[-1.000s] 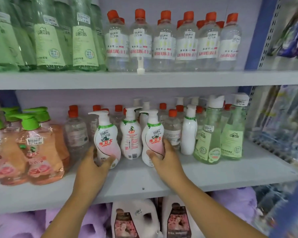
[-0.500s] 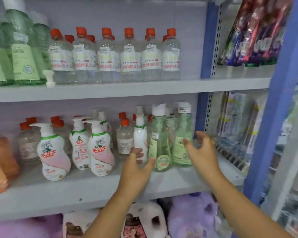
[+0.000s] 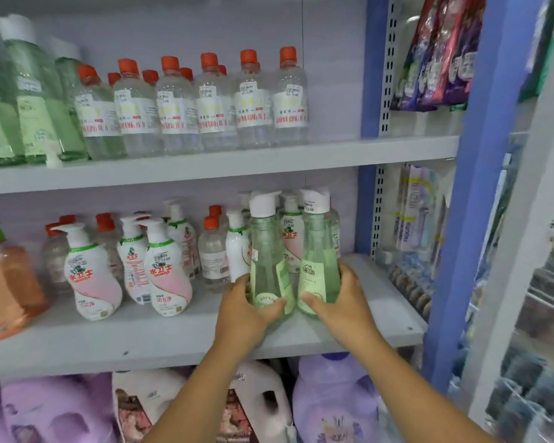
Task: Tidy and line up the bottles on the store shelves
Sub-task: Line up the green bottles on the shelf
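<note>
Two tall clear green bottles with white caps stand side by side at the right end of the middle shelf point(image 3: 173, 337). My left hand point(image 3: 247, 310) grips the base of the left green bottle point(image 3: 267, 266). My right hand point(image 3: 343, 302) grips the base of the right green bottle point(image 3: 320, 266). The two bottles touch near their bases. White and pink pump bottles point(image 3: 167, 270) and small clear bottles with orange caps point(image 3: 213, 254) stand to the left and behind.
The upper shelf point(image 3: 237, 161) carries a row of clear orange-capped bottles point(image 3: 211, 107) and tall green bottles point(image 3: 29, 107). Orange soap bottles point(image 3: 7, 282) stand far left. A blue upright post point(image 3: 480, 187) borders the right. Large jugs point(image 3: 333, 401) fill the shelf below.
My hands left the white and pink pump bottles, moved right, and closed on the two green bottles. The view swung to the right.
</note>
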### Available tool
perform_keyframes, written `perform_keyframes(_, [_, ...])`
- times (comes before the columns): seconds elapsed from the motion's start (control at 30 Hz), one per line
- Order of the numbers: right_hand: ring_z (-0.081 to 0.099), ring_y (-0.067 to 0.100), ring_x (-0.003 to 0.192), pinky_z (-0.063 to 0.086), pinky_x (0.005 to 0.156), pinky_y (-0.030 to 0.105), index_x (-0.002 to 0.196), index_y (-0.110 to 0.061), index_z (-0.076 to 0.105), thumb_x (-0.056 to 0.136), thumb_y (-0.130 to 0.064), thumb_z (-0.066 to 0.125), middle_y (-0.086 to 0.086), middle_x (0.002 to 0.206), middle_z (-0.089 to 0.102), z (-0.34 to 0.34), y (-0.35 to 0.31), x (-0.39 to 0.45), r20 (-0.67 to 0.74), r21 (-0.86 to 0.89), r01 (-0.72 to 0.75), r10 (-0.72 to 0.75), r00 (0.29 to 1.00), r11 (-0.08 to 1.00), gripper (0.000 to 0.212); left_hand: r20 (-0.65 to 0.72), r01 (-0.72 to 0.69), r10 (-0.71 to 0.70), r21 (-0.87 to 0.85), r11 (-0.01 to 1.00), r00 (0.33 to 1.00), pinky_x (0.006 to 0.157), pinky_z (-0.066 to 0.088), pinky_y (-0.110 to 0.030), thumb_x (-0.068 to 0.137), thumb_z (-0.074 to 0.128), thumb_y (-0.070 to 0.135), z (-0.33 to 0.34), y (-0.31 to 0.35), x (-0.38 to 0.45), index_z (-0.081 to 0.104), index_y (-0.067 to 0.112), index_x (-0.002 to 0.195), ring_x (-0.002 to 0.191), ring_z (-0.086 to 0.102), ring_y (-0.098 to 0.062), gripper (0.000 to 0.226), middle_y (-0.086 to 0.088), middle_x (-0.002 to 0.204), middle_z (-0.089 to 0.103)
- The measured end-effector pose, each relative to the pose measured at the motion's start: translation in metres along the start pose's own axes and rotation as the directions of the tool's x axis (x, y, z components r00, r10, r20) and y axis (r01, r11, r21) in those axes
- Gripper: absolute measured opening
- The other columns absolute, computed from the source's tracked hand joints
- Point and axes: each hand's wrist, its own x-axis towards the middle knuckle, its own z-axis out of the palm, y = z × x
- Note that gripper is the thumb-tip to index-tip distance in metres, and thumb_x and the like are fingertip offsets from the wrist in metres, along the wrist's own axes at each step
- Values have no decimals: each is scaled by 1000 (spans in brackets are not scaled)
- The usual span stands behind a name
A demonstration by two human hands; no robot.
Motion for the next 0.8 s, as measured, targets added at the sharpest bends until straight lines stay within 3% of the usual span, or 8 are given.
perform_keyframes(0.1, [54, 7, 118, 46, 97, 27, 140, -37, 39, 74, -42, 85, -15, 129, 49, -18, 5, -18, 90, 13, -20, 19, 996, 1000, 80, 26, -2, 2, -13, 1000, 1000, 73, 52, -10, 63, 89, 48, -10, 1, -20, 57, 44, 116, 89, 66, 6, 62, 9, 114, 65])
perform_keyframes(0.2, [59, 3, 114, 50, 95, 29, 136, -43, 42, 71, -47, 86, -21, 126, 58, -27, 5, -13, 129, 57, -47, 40, 991, 997, 79, 55, 23, -19, -66, 998, 998, 63, 47, -3, 70, 92, 34, -6, 13, -23, 52, 47, 107, 84, 62, 18, 56, 19, 109, 64])
perform_keyframes(0.4, [64, 0, 104, 54, 89, 31, 130, -39, 53, 67, -51, 86, -22, 116, 66, -16, 2, -4, 79, -9, -51, 51, 996, 999, 72, -33, 36, -39, -84, 996, 999, 70, 52, -13, 67, 91, 39, -1, 20, -27, 51, 51, 99, 84, 67, 10, 53, 18, 104, 70])
perform_keyframes(0.6, [67, -2, 94, 56, 81, 27, 116, -35, 61, 68, -42, 89, -18, 105, 71, -9, -20, -51, 46, -45, -51, 53, 998, 998, 56, -17, 22, -23, -83, 996, 1000, 72, 53, -15, 63, 91, 45, -34, 12, -60, 55, 41, 120, 87, 67, 7, 67, 17, 107, 71])
perform_keyframes(0.73, [59, -13, 87, 45, 68, 13, 113, -39, 57, 70, -38, 90, -26, 97, 65, 6, -62, -102, -2, -21, -29, 29, 1000, 999, 55, -4, -26, 26, -102, 994, 1000, 71, 55, -15, 62, 92, 46, -83, 3, -94, 56, 43, 120, 84, 67, 9, 68, 18, 105, 72])
perform_keyframes(0.8, [59, -13, 89, 44, 68, 13, 113, -40, 57, 70, -37, 90, -26, 98, 66, 20, -87, -131, -21, 4, -17, 17, 1000, 1000, 54, 4, -31, 32, -109, 994, 999, 69, 52, -13, 62, 92, 44, -116, -6, -115, 57, 41, 119, 82, 67, 11, 66, 18, 103, 72])
